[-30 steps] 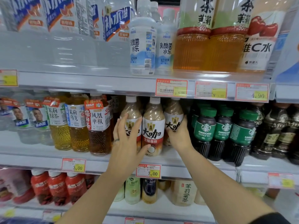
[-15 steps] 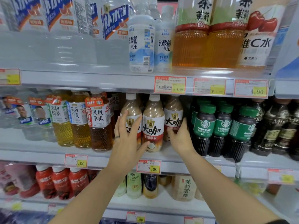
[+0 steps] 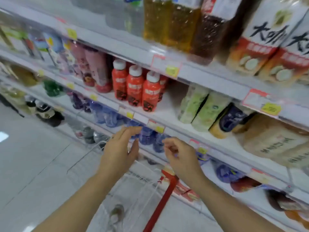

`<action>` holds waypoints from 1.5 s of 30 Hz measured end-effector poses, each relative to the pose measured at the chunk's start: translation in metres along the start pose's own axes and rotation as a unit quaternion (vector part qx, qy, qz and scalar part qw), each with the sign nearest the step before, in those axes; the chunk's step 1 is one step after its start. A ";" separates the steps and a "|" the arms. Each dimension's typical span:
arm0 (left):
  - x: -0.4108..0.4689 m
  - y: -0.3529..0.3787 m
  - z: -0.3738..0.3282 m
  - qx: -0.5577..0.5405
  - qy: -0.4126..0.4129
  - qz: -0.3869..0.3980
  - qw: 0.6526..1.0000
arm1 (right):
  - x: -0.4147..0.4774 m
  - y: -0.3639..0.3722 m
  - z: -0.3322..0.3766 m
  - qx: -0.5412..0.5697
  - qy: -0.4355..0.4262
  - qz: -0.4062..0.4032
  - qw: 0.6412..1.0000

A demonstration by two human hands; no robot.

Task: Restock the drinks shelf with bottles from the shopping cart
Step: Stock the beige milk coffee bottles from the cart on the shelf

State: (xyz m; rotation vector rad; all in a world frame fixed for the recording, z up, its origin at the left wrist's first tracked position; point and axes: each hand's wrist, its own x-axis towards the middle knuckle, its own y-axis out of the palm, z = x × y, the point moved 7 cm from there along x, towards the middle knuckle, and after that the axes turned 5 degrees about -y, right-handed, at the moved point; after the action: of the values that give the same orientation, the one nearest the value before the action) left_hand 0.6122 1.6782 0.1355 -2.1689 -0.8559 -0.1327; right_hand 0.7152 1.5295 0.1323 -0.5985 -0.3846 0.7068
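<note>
My left hand [image 3: 120, 151] is open with its fingers spread and holds nothing. My right hand [image 3: 180, 158] hangs beside it, fingers loosely curled and empty. Both hover in front of a low shelf rail, above the wire shopping cart [image 3: 143, 178] with its red handle [image 3: 160, 203]. A blurred bottle [image 3: 117, 213] lies in the bottom of the cart. The milk-coffee bottles [image 3: 260, 47] with red and white labels stand on the drinks shelf [image 3: 209, 81] at the upper right, well above both hands.
Red bottles with white caps [image 3: 135, 86] stand on the shelf below, pale green bottles [image 3: 205, 111] to their right. Blue bottles [image 3: 147, 136] sit just behind my fingertips. Grey tiled floor [image 3: 33, 164] lies to the left. The picture is motion-blurred.
Both hands have let go of the coffee bottles and dropped away from that shelf. My view has swung down and left, so the cart and the lower shelves now show.
</note>
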 end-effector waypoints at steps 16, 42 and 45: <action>-0.211 0.033 0.306 0.051 -0.311 0.211 0.925 | -0.085 0.388 -0.155 -0.137 0.200 0.468 0.850; -0.098 0.001 0.160 -0.049 -0.126 0.179 0.975 | 0.002 0.154 -0.013 -0.045 0.108 0.057 0.992; -0.064 -0.016 0.101 -0.057 -0.060 0.165 0.983 | 0.007 0.072 0.042 -0.052 0.032 -0.048 0.997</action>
State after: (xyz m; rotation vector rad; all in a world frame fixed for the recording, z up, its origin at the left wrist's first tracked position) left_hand 0.5351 1.7224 0.0538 -2.4130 -0.5538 0.1199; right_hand 0.6633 1.5945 0.1201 -0.6953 -0.3893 0.5763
